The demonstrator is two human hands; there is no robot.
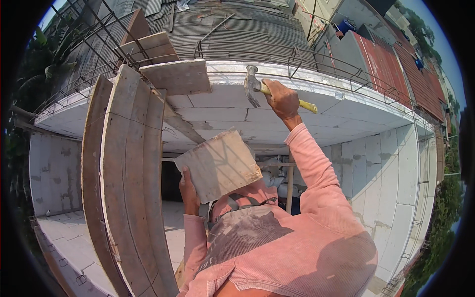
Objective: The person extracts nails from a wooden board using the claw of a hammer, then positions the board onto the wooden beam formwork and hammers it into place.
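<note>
My right hand (283, 99) is closed round the yellow handle of a claw hammer (252, 83), raised over the top of the white block wall. The hammer's grey metal head hangs to the left of my fist, its claw pointing down. In front of my chest my left hand (189, 187) grips the left edge of a flat wooden board (217, 161), held tilted. The board's right edge looks rough and splintered. Another wooden panel (178, 77) is set against the wall top just left of the hammer.
Tall wooden formwork planks (128, 173) stand upright on my left, with thin wire round them. Steel rebar with bent stirrups (295, 62) runs along the wall top (227, 67). Corrugated roofs (237, 37) lie beyond. A white block wall (381, 173) rises on the right.
</note>
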